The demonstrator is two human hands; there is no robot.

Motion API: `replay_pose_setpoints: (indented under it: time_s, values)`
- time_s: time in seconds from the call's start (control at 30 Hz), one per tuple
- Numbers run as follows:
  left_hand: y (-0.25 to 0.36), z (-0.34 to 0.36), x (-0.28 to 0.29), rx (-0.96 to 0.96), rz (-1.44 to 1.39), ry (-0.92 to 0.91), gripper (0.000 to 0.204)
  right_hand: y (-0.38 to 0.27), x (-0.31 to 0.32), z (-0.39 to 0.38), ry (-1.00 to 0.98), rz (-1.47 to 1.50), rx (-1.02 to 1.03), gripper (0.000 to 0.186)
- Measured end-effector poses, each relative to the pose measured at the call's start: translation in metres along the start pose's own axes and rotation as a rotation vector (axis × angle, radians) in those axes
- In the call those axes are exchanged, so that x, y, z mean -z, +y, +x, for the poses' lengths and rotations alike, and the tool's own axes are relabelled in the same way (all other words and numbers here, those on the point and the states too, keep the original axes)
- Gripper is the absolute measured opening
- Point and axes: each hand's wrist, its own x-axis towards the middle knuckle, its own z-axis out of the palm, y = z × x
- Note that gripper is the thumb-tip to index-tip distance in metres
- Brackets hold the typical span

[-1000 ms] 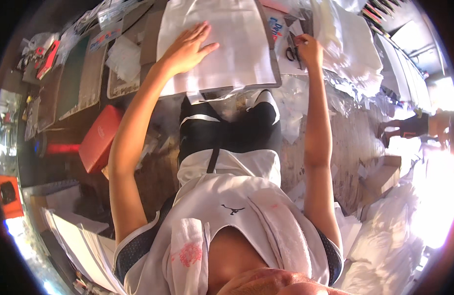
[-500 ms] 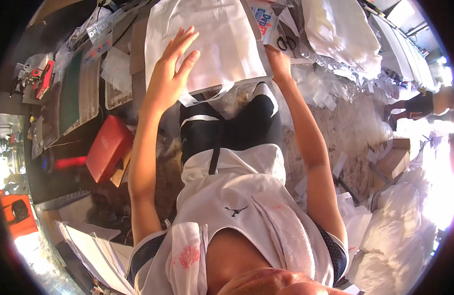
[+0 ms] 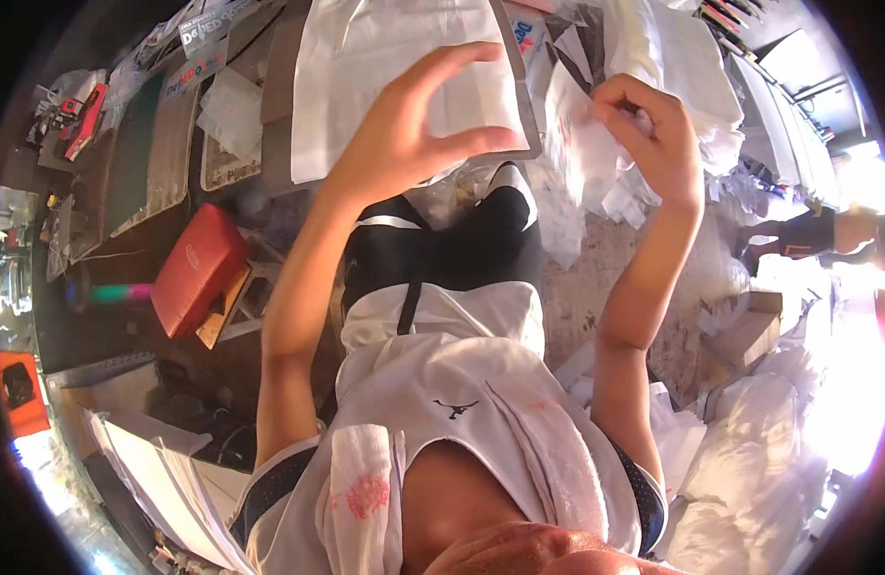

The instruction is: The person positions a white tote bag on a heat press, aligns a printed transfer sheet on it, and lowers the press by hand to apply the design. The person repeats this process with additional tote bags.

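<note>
A white bag-like piece (image 3: 332, 81) lies flat on a dark board (image 3: 525, 129) above my lap. My left hand (image 3: 404, 129) hovers over that white piece, its fingers apart and curved, with nothing in them. At the right of the board, my right hand (image 3: 653, 134) is raised with thumb and forefinger closed on a thin pale sheet (image 3: 567, 125), whose far part is blurred. The dark scissors seen earlier cannot be made out now. A folded pile of white material (image 3: 677, 43) sits just beyond my right hand.
A red box (image 3: 198, 264) is at my left, below worn boards (image 3: 145, 163) and loose plastic. A cardboard box (image 3: 745, 331) and white bundles (image 3: 749, 450) lie low on the right. Another person's legs (image 3: 797, 235) show at the far right.
My left hand has swung right across the white piece. My right hand has moved from the board's edge outward to the right and toward me, a pale sheet now in its fingers.
</note>
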Motion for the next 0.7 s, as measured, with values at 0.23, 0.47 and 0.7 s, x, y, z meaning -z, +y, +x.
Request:
replay_pose_setpoints:
  time_s: [0.23, 0.47, 0.7]
  values:
    - [0.025, 0.014, -0.036, 0.401, -0.854, -0.305, 0.054, -0.042, 0.002, -0.014, 0.089, 0.328, 0.11, 0.016]
    - [0.017, -0.022, -0.023, 0.534, -0.796, -0.33, 0.04, -0.011, 0.0, -0.02, 0.372, 0.451, -0.053, 0.017]
    - [0.007, -0.061, 0.013, 0.571, -0.741, -0.16, 0.029, 0.026, 0.0, -0.013, 0.482, 0.438, -0.155, 0.019]
